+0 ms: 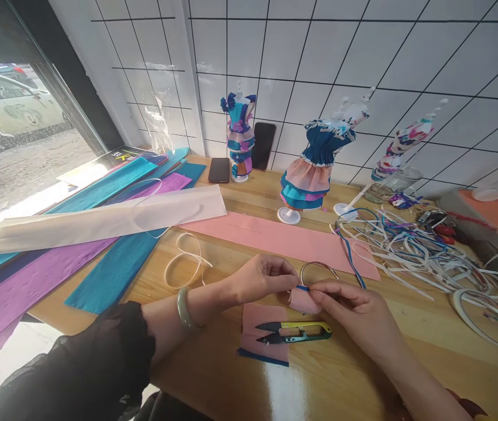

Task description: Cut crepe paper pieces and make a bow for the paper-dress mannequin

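Observation:
Between my two hands is a small folded pink piece [304,300] with a blue edge along its top; whether it is paper or fabric I cannot tell. My left hand [261,279] pinches its left end between thumb and fingers. At the other end, the thumb and forefinger of my right hand [354,304] grip it. Just below lie thread snips [305,331] with yellow and green handles, resting on a flat pink piece [264,352] with a blue lower edge. Behind my fingers, a thin loop of strip [319,266] curves up.
A long pink strip [266,234] crosses behind my hands. Blue, purple and white sheets [112,219] spread leftward. Dressed miniature mannequins [305,169] and phones [219,170] stand or lie along the tiled wall. Tangled narrow strips [419,251] cover the right side, near a roll [490,318].

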A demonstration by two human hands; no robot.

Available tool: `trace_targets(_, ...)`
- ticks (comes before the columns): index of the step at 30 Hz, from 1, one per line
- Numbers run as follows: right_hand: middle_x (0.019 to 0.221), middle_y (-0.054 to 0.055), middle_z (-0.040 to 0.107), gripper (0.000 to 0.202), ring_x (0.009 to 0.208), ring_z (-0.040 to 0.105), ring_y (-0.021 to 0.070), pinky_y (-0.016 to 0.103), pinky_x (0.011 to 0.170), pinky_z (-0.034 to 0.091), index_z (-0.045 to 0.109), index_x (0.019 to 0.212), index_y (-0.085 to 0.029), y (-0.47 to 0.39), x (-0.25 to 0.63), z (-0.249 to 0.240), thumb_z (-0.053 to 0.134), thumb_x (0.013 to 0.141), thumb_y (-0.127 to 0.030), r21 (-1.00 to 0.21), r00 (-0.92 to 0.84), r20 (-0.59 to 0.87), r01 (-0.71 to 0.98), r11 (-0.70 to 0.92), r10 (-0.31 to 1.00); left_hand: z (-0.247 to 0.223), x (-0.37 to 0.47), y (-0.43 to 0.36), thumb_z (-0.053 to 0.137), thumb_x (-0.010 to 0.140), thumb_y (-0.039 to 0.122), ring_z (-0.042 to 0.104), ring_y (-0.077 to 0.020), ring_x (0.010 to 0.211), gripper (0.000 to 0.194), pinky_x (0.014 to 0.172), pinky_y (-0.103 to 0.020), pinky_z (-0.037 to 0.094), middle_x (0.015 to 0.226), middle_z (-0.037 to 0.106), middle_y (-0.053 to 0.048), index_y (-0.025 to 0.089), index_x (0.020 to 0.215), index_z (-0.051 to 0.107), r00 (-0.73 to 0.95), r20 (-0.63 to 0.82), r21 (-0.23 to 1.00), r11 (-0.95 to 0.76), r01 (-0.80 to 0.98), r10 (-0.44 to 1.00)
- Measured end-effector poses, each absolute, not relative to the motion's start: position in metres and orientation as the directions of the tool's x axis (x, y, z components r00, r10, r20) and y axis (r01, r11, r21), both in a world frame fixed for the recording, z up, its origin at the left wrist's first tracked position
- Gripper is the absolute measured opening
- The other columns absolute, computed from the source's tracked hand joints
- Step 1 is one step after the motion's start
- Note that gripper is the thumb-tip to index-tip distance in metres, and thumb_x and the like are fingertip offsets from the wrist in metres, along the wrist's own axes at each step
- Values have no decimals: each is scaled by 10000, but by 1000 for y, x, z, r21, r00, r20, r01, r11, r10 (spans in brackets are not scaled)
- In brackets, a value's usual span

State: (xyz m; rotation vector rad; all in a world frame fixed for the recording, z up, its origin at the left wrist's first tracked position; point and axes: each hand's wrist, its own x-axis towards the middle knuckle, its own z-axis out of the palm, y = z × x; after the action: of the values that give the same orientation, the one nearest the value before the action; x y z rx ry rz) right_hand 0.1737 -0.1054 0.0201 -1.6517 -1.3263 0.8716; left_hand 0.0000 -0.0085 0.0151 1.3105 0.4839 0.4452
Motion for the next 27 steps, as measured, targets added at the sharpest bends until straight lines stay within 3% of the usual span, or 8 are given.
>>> trace_targets(8,855,35,715,154,775,650,183,262,665,534,715,782,-235,-109,171,21,613,748,-346,-890,134,-2,452,-63,991,8,3,-9,628,710,200,525,-66,529,134,514,-189,392,630,540,23,131,756,523,826,-63,979,196,-58,560)
trace_targets(13,762,16,692,161,685,631,163,241,595,516,690,811,-222,-108,172,18,619,740,-348,-885,192,-11,455,-99,981,8,4,-10,591,713,115,496,-50,582,64,550,-172,380,649,537,24,123,733,531,791,18,995,69,-77,611)
trace_targets(16,793,20,696,153,727,632,170,245,631,517,690,784,-223,-107,173,18,606,751,-346,-886,188,0,455,-87,982,8,4,-11,568,712,81,505,-58,635,56,580,-173,392,694,562,9,120,750,556,782,59,998,-7,-70,620)
trace_targets(27,851,36,722,162,784,664,206,297,670,554,710,813,-230,-107,172,17,623,735,-343,-897,230,9,432,-94,973,7,2,-10,499,766,109,554,-94,709,180,653,-207,439,796,633,-21,123,875,641,809,-13,1000,-10,23,587)
